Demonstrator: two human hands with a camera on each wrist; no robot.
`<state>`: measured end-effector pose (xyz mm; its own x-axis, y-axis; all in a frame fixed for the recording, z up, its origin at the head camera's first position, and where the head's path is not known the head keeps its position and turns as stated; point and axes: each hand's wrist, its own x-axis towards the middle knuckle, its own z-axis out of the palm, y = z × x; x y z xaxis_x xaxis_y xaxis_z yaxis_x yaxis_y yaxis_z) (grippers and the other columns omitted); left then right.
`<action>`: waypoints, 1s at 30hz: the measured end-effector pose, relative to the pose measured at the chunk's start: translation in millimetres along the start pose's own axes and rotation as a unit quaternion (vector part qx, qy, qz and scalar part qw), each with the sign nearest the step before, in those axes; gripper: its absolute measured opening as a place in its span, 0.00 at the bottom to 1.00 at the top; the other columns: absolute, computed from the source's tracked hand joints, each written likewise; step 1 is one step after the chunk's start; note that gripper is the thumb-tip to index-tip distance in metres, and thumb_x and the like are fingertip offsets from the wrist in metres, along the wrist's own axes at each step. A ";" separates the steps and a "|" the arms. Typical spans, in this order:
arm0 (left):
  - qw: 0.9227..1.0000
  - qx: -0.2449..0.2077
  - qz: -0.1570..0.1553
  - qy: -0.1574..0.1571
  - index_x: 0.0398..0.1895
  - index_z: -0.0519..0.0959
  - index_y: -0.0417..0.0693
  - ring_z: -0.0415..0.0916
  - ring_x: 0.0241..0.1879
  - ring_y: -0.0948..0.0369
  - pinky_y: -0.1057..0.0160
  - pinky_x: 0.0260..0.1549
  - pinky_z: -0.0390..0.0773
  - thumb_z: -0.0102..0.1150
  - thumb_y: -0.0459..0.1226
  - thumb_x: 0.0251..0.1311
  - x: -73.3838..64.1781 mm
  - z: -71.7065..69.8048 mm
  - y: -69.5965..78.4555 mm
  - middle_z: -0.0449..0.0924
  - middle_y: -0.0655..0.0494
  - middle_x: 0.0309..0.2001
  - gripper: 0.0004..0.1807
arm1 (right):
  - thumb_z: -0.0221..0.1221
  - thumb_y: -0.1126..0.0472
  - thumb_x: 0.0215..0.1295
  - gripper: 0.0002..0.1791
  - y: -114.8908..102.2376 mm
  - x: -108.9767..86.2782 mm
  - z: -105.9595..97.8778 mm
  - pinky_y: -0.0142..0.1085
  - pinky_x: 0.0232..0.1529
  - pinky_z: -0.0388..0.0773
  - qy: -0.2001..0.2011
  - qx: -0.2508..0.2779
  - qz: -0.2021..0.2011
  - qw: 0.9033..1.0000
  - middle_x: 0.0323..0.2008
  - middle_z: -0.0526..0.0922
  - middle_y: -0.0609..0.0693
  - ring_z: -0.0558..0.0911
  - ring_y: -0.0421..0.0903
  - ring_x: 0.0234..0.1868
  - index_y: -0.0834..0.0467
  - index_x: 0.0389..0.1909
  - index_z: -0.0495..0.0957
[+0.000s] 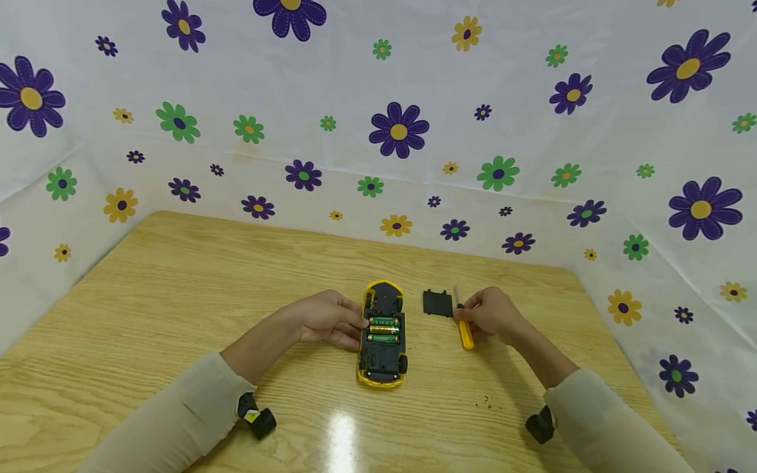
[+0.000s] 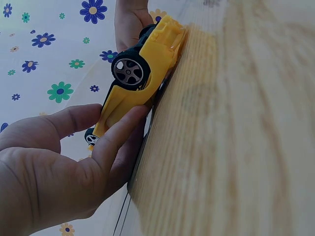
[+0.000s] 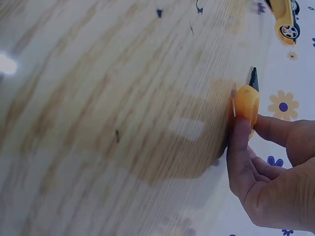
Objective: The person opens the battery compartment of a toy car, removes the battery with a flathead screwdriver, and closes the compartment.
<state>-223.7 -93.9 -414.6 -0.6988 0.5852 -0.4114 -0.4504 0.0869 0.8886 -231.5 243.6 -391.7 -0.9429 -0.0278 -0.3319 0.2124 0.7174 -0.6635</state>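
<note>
A yellow toy car [image 1: 382, 368] lies upside down on the table, its dark underside facing up. Green-and-gold batteries [image 1: 384, 330] sit side by side in its uncovered compartment. My left hand [image 1: 328, 320] grips the car's left side between thumb and fingers, as the left wrist view also shows on its yellow body [image 2: 125, 101]. To the right, my right hand [image 1: 487, 312] pinches a screwdriver with a yellow handle [image 1: 466, 335], its metal shaft pointing away from me. Just left of the screwdriver lies a black battery cover [image 1: 437, 303], flat on the wood.
The light wood table [image 1: 248, 263] ends at a white flower-patterned cloth [image 1: 331, 79] hanging at the back and sides. Several small dark bits [image 1: 487, 399] lie toward the front right. A black wrist camera [image 1: 260, 420] is strapped to my left sleeve, another [image 1: 541, 426] to the right.
</note>
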 end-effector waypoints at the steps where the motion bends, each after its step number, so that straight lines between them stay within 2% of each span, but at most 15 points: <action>1: 1.000 0.001 0.000 0.000 0.64 0.72 0.25 0.85 0.48 0.48 0.50 0.52 0.86 0.58 0.26 0.71 0.1 0.0 0.0 0.81 0.34 0.52 0.21 | 0.65 0.60 0.71 0.13 -0.1 0.0 -0.4 0.39 0.31 0.90 0.000 0.001 0.001 1.000 0.34 0.82 0.58 0.84 0.46 0.28 0.68 0.42 0.79; 15: 1.000 -0.002 -0.001 0.002 0.66 0.71 0.25 0.84 0.50 0.47 0.50 0.52 0.86 0.58 0.26 0.71 0.7 0.2 -0.8 0.80 0.34 0.54 0.23 | 0.66 0.59 0.70 0.14 -0.4 -1.5 -5.3 0.39 0.30 0.89 0.007 -0.012 -0.005 1.000 0.34 0.82 0.58 0.85 0.46 0.25 0.69 0.43 0.81; 21: 1.000 -0.001 -0.002 0.003 0.68 0.68 0.25 0.83 0.52 0.45 0.50 0.53 0.86 0.57 0.27 0.71 1.0 -0.2 -1.3 0.79 0.32 0.55 0.25 | 0.65 0.59 0.71 0.16 -4.7 0.7 -11.6 0.39 0.31 0.89 0.011 -0.028 -0.024 0.999 0.31 0.80 0.58 0.81 0.47 0.25 0.69 0.47 0.79; 27: 1.000 -0.002 -0.003 0.003 0.70 0.65 0.24 0.83 0.52 0.45 0.50 0.52 0.86 0.57 0.27 0.72 0.3 0.4 -0.3 0.79 0.32 0.55 0.27 | 0.64 0.57 0.72 0.17 -13.6 -0.5 -14.0 0.40 0.33 0.89 0.005 -0.035 -0.049 0.998 0.35 0.83 0.58 0.78 0.46 0.24 0.67 0.49 0.78; 30: 1.000 -0.004 -0.003 0.003 0.71 0.64 0.24 0.83 0.52 0.45 0.50 0.52 0.86 0.57 0.27 0.72 0.0 0.8 0.2 0.79 0.32 0.55 0.28 | 0.65 0.57 0.71 0.16 -20.4 -2.2 -13.2 0.41 0.34 0.88 0.007 -0.044 -0.063 0.997 0.37 0.85 0.58 0.80 0.48 0.26 0.66 0.49 0.79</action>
<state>-223.3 -93.3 -414.3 -0.6994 0.5795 -0.4184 -0.4596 0.0838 0.8842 -237.2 238.2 -368.6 -0.9642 -0.1119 -0.2406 0.0702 0.7667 -0.6382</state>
